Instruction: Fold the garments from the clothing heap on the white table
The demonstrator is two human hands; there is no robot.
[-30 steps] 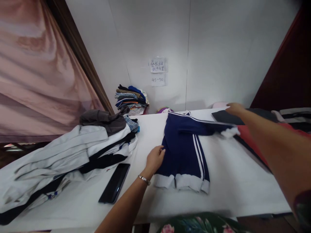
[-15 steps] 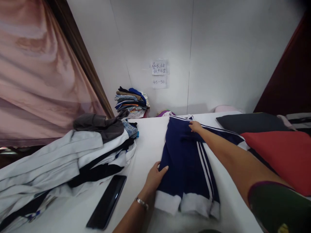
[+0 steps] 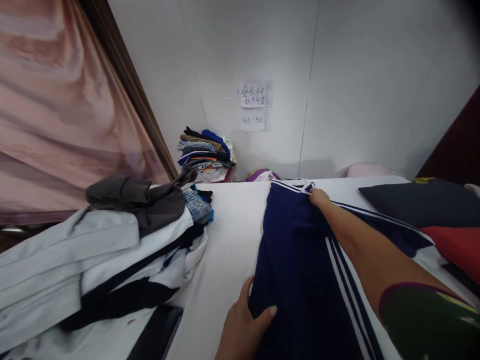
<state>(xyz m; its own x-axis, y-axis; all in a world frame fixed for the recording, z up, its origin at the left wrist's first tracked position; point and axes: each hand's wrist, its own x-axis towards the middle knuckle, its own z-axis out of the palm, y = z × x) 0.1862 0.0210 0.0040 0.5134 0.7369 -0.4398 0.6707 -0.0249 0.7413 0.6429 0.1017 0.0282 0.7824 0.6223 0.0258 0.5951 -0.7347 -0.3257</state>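
A navy jacket (image 3: 288,240) with white stripes lies on the white table, its collar end at the far side. My left hand (image 3: 243,322) is at the jacket's left edge, thumb on top of the cloth and the other fingers partly hidden at the edge. Up by the collar, my right hand (image 3: 319,198) is closed on the fabric. One striped sleeve (image 3: 382,225) stretches out to the right, partly behind my right forearm. The near hem lies below the view.
Heaped clothes (image 3: 108,250), grey, white and black, cover the table's left side, with a dark phone (image 3: 159,330) beside them. A folded stack (image 3: 206,155) stands at the back wall. Dark grey (image 3: 420,200) and red (image 3: 455,245) cloth lie at the right. Paper notes (image 3: 256,95) hang on the wall.
The view has shifted closer, so the jacket looks larger and its white hem has left the frame. Both hands keep about the same places on the jacket.
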